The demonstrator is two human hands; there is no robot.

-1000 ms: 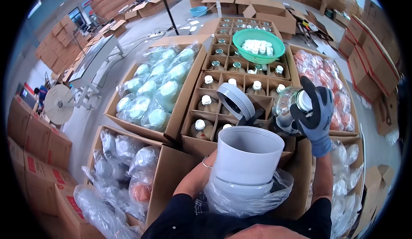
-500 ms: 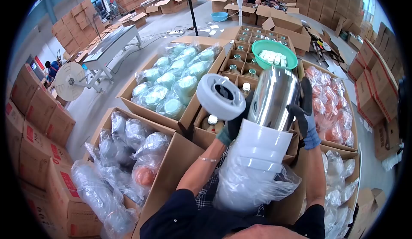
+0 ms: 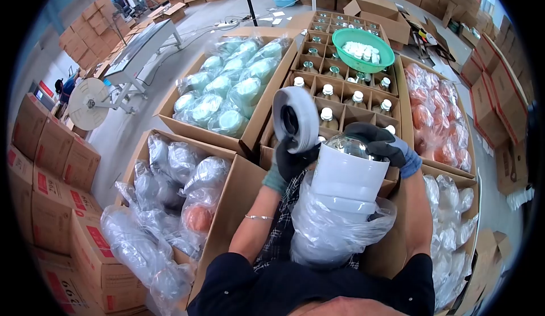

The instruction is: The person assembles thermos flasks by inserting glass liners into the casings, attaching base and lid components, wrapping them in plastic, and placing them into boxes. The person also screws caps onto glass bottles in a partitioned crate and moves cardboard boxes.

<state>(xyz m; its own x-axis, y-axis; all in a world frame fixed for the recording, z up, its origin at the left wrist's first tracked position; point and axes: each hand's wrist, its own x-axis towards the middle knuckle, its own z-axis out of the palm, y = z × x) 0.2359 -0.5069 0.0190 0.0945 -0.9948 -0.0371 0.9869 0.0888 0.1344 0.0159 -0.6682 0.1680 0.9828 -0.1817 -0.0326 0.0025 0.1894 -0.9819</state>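
Observation:
My left hand (image 3: 294, 158), in a dark-palmed glove, grips a pale grey ring-shaped lid (image 3: 297, 118), which is tilted and slightly blurred. My right hand (image 3: 372, 143), gloved too, is curled over the end of a silvery glass liner (image 3: 347, 144). Most of that liner sits down inside a white cylindrical shell (image 3: 347, 174), only its rounded end showing at the rim. Clear plastic wrap (image 3: 323, 231) surrounds the lower part of the shell, which stands upright against my lap. Just beyond my hands is a divided carton (image 3: 347, 124) of white-capped glass liners.
A green basin (image 3: 343, 55) of white caps rests on the divided carton. Cartons of wrapped green (image 3: 164, 113), grey (image 3: 224, 202) and orange (image 3: 404, 97) items flank me. A round fan (image 3: 88, 104) and a table (image 3: 139, 49) stand at left. Someone sits behind far boxes.
The silvery liner was lifted over the white shell and has gone down into it. My right hand has moved from the liner's side to its top. The lid stays in my left hand.

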